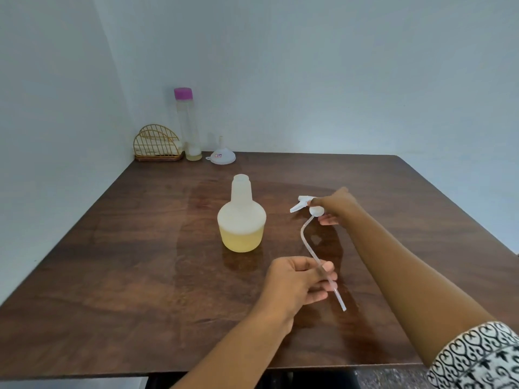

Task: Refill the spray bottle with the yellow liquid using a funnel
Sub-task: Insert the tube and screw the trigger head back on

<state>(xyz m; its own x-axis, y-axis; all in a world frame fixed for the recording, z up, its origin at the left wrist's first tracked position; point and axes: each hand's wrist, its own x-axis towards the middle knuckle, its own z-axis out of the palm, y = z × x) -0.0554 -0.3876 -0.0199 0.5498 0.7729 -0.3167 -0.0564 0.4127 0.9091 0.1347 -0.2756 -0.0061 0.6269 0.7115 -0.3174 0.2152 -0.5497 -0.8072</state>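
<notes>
The translucent spray bottle [241,217] stands uncapped in the middle of the wooden table [140,248], its lower part holding yellow liquid. To its right my right hand [335,204] grips the white spray head [306,204] just above the table. The head's long clear dip tube [317,259] curves toward me, and my left hand [297,282] pinches it near its lower end. A white funnel [222,154] sits upside down at the back edge. Beside it stands a tall clear bottle with a pink cap [187,124], a little yellowish liquid at its bottom.
A gold wire napkin holder [157,146] stands in the back left corner against the wall. Walls close in on the table's left and far sides. Bare wood lies to the left of the spray bottle and along the near edge.
</notes>
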